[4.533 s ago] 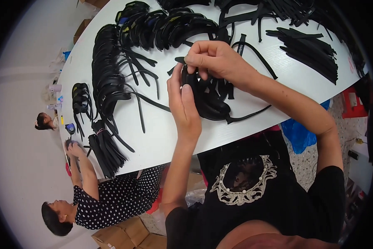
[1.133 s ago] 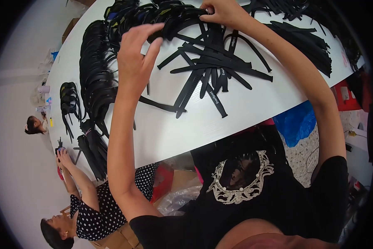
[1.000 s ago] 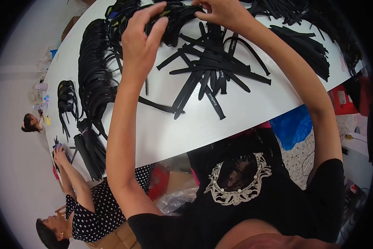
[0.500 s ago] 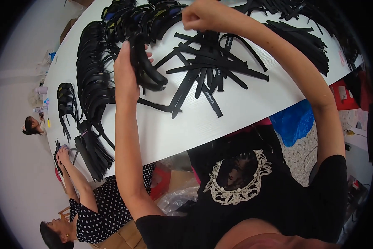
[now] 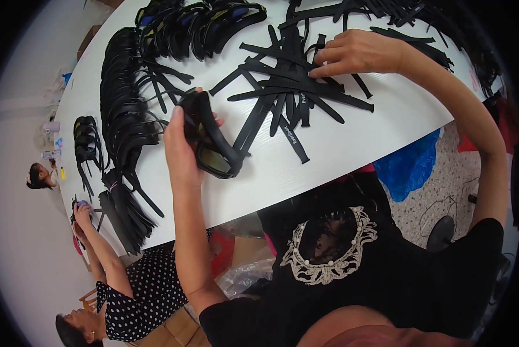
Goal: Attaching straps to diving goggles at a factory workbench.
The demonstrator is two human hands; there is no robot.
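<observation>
My left hand (image 5: 183,141) is closed round a pair of black goggles (image 5: 216,147), tilted above the table's near part with its tinted lens showing. My right hand (image 5: 358,53) has its fingers bent over the right side of a loose pile of black straps (image 5: 288,87). Its fingertips pinch at a looped strap (image 5: 315,46) there; the exact contact is partly hidden. The pile fans out in several directions, and some straps carry light lettering.
Rows of black goggles (image 5: 121,87) line the white table's (image 5: 329,139) left and far sides. A bundle of straps (image 5: 123,214) lies at the left edge, more straps (image 5: 381,11) at the far right. A co-worker in a dotted top (image 5: 149,283) handles something dark at left.
My left hand has brought the goggles nearer and turned them so the lens shows. My right hand has come from the table's far side down to the strap pile.
</observation>
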